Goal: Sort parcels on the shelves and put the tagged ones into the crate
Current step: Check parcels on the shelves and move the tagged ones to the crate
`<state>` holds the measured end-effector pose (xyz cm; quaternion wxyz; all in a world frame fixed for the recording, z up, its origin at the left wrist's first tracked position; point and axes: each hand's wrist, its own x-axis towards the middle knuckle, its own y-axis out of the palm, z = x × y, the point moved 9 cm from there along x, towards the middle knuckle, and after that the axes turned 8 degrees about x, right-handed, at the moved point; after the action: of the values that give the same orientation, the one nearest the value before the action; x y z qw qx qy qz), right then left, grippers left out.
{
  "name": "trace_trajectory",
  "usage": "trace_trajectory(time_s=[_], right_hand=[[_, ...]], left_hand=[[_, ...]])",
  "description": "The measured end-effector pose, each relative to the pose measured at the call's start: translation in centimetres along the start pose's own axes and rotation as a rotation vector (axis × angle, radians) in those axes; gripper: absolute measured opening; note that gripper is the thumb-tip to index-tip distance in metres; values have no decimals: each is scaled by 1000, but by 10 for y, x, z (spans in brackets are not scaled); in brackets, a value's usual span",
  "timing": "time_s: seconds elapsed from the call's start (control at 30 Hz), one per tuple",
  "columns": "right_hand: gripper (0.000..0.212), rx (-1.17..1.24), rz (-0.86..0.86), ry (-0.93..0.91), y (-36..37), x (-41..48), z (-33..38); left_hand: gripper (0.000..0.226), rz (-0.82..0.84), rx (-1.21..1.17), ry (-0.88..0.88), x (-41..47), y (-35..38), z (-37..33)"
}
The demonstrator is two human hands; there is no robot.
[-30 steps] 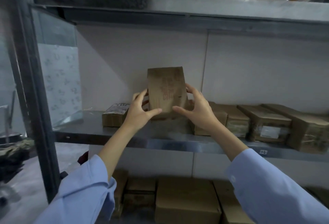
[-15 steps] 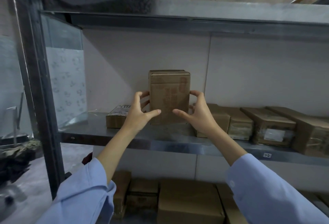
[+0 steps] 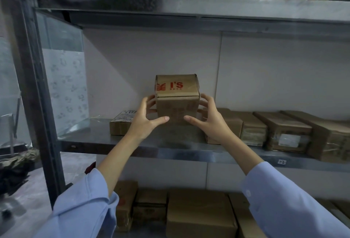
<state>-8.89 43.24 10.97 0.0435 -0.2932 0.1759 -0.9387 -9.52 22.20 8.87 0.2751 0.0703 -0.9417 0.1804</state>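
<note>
A brown cardboard parcel (image 3: 177, 95) with red print on its upper face is held above the metal shelf (image 3: 170, 143), between my two hands. My left hand (image 3: 146, 119) grips its left side, fingers behind and thumb under the front. My right hand (image 3: 208, 117) grips its right side the same way. No tag shows on the faces I see. A flat parcel with a white label (image 3: 123, 122) lies on the shelf just left of my left hand. No crate is in view.
A row of brown parcels (image 3: 284, 131) lies on the shelf to the right, one with a white label. More boxes (image 3: 198, 213) fill the shelf below. Another shelf board (image 3: 189, 10) runs overhead, and a dark upright post (image 3: 36, 86) stands at the left.
The parcel has been tipped toward me in both hands: its printed face, which faced me before, now points upward, and the box looks shorter. Both hands keep their hold.
</note>
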Motion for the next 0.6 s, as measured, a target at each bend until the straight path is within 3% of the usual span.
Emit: trace_trajectory(time_s=[0.27,0.4,0.5,0.6], right_hand=[[89,41,-44,15,-5,-2,-4],[80,48,-102,-5,-7,-3,-9],[96,62,-123,-26,-9,-2,-13],[100,-22,-85,-10,-6,-3,-16]], left_hand=[[100,16,-38,-8,-5,4,0],[87,21,0,-12,-7,6,1],[72,16,22,-10,-9,8,1],[78,-3,-5,-13,-9,7,2]])
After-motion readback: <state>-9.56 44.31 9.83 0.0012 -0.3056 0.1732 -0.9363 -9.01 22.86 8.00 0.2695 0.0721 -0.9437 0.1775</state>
